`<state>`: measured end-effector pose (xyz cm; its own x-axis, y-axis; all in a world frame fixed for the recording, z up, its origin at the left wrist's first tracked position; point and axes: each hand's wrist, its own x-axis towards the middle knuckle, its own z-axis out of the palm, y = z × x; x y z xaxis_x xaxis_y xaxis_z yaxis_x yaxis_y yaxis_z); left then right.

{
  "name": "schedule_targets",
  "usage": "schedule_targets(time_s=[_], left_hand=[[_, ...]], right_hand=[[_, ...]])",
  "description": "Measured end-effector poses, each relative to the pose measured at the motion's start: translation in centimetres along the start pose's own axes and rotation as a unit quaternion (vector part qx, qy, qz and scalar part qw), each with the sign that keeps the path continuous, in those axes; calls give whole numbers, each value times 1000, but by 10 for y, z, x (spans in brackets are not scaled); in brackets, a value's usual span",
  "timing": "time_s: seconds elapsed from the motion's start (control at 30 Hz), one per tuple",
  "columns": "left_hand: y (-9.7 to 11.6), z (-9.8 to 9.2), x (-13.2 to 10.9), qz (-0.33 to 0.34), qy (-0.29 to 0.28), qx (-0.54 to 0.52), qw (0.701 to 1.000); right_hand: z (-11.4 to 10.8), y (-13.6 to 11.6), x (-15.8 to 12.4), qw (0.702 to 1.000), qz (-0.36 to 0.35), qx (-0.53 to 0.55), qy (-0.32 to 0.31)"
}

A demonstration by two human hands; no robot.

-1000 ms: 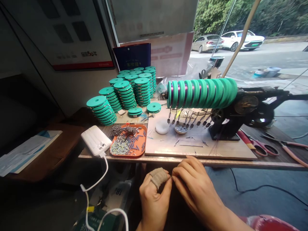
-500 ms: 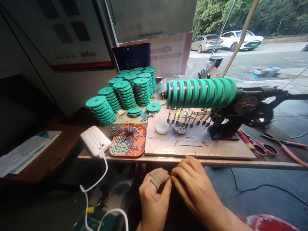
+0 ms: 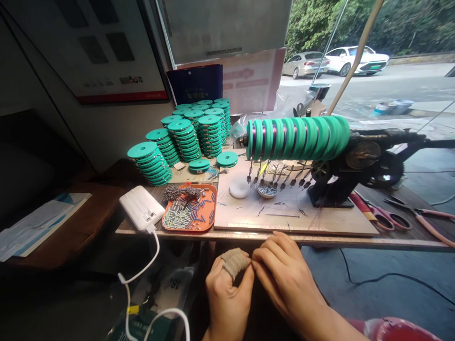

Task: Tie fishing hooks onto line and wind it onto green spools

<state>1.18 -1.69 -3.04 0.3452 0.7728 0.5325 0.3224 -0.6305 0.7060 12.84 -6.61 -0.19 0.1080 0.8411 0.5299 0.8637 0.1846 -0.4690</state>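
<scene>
My left hand (image 3: 229, 291) is closed in a pinch below the table's front edge, with a tan cloth wrap (image 3: 234, 263) around a finger. Its thumb and fingertip meet the fingertips of my right hand (image 3: 284, 270), which is also pinched. Whatever lies between the fingertips is too small to make out. Just beyond my hands is a wooden board (image 3: 245, 220) with small metal swivels and a thin dark strand (image 3: 282, 216). Above it, a row of green foam spools (image 3: 295, 137) sits on the shaft of a black winding machine (image 3: 341, 166), with small metal pieces hanging below.
An orange tray (image 3: 209, 226) holds small tubes and metal parts. Near it are a white power bank (image 3: 139, 206) with a cable, stacked green spools (image 3: 179, 137), a small bowl (image 3: 267, 189) and a white ring (image 3: 239, 188). Scissors (image 3: 389, 218) and pliers (image 3: 423, 213) lie to the right.
Almost nothing differs. My two hands stay together at the fingertips, with only a very slight shift of the fingers.
</scene>
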Motion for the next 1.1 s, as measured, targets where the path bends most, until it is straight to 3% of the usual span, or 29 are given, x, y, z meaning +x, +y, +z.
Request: schedule_targets(time_s=[0.23, 0.43, 1.1], left_hand=[[0, -2, 1, -1, -12, 17, 1000], [3, -5, 7, 27, -31, 67, 997], [8, -9, 12, 31, -57, 90, 994]], right_hand=[[-6, 5, 1, 1000, 4, 3, -19], [-9, 9, 6, 997, -37, -38, -49], [-9, 10, 9, 996, -52, -51, -56]])
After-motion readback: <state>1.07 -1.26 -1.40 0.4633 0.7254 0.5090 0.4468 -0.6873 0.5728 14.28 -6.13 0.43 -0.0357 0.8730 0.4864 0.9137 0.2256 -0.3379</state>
